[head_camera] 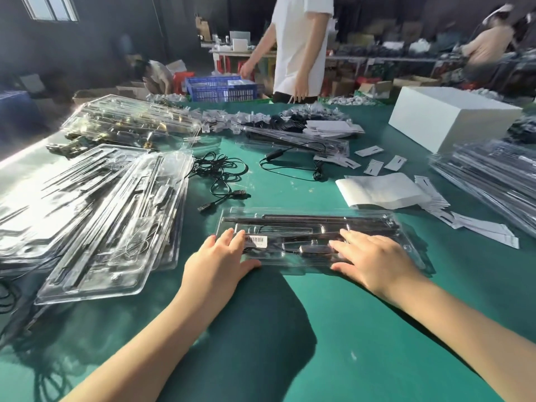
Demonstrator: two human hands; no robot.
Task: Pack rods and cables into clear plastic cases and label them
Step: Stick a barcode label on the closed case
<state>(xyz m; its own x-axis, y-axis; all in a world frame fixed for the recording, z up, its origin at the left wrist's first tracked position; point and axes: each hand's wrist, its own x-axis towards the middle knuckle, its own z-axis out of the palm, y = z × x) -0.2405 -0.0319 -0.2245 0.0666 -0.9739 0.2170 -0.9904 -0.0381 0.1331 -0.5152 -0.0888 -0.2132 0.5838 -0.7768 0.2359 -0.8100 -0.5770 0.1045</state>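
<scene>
Clear plastic case [313, 239] lies flat on the green counter [290, 329], centre frame, barcode label [255, 241] at its 9 o'clock end. Left hand [223, 256] and right hand [374, 256] press it with straight fingers, grip released. Loose cables [223, 175] lie at 11 o'clock.

Under both grips the case [307, 239] is clear glossy plastic (a paper barcode label [255, 241] sits by the left grip), holding matt black rods [304, 219]; the worktop [290, 329] is matt green
</scene>
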